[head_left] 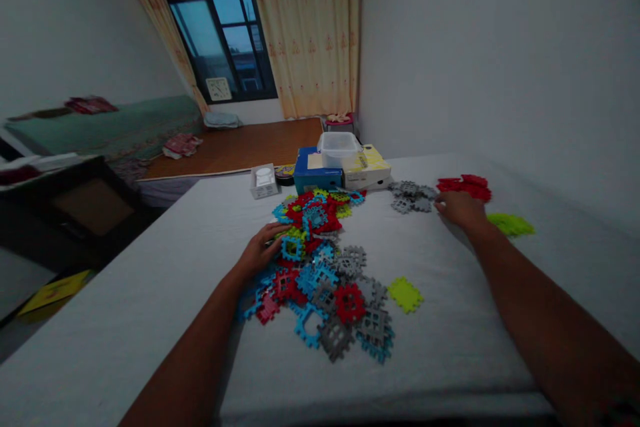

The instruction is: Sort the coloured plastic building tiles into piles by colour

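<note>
A mixed pile of red, blue, grey and green interlocking tiles [325, 267] lies on the white bed [175, 267]. My left hand [261, 248] rests on the pile's left side, fingers closed round a blue tile [293, 248]. My right hand [460, 208] lies far right, fingers flat on the sheet, touching the edge of a small group of grey tiles [413, 195]. Just beyond it is a heap of red tiles [465, 187], and to its right a heap of green tiles [510, 224]. One green tile [405, 293] lies alone beside the pile.
At the bed's far edge stand a blue box [315, 177], a clear plastic tub [339, 147] on it, a white-yellow box [367, 170] and a small white box [263, 181]. A white wall runs along the right. A dark table [85, 207] stands left.
</note>
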A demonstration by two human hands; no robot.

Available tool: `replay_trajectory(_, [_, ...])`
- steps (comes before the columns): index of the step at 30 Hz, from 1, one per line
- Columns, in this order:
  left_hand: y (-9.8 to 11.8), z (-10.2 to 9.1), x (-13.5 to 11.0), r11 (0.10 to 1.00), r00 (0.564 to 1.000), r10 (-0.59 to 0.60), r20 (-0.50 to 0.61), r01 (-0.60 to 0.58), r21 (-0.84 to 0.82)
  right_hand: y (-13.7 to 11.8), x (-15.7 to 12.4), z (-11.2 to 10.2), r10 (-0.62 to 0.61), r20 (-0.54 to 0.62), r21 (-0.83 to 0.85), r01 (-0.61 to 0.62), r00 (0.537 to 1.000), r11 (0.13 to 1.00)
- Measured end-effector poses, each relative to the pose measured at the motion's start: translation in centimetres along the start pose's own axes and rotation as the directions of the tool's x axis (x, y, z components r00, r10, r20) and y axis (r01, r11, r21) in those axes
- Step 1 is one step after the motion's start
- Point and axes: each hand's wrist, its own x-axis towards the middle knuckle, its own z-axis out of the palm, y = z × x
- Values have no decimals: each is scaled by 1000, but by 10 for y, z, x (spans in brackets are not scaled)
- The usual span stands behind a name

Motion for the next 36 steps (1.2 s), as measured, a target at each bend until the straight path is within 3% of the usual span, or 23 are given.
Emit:
replay_trajectory(3, [15,2,0,995,998,50,40,-46,-90,-24,-5,-3,-49,55,-55,52,997,997])
replay_trajectory(6, [23,2,-1,990,995,81,60,-74,-117,-41,-9,-6,-94,33,-39,96,995,995])
replay_trajectory(11, [31,7,9,996,996,87,-4,-87,1,-55,-14,-3,-165,-2,1,165,986,986])
replay_trajectory(14, [44,14,23,984,985,135,108,-146,103,-61,-15,0,-216,6,0,216,976,976])
replay_trajectory(17, [62,24,38,950,941,191,278,-249,188,-64,-16,3,-249,26,12,249,968,968])
replay_trajectory(20, [81,35,51,921,893,249,375,-338,192,-64,-16,7,-279,33,28,279,960,960])
replay_trajectory(23, [108,44,52,895,886,268,378,-374,242,-63,-16,11,-292,18,45,291,956,956])
replay_trajectory(26, [144,48,31,861,894,290,342,-400,314,-62,-15,13,-290,-37,85,292,956,953])
replay_trajectory(27, [157,49,19,842,862,337,379,-456,287,-62,-15,13,-299,-59,109,304,952,946])
replay_trajectory(29, [177,51,-9,782,753,449,481,-592,197,-65,-16,13,-353,-96,175,365,931,915])
replay_trajectory(32, [189,56,-44,688,610,534,586,-716,119,-72,-18,13,-464,-137,275,484,875,831])
replay_trajectory(34, [182,60,-54,643,576,552,603,-754,132,-78,-19,14,-521,-148,310,540,840,782])
replay_trajectory(36, [169,64,-52,604,575,559,597,-776,182,-81,-20,16,-555,-146,331,569,819,753])
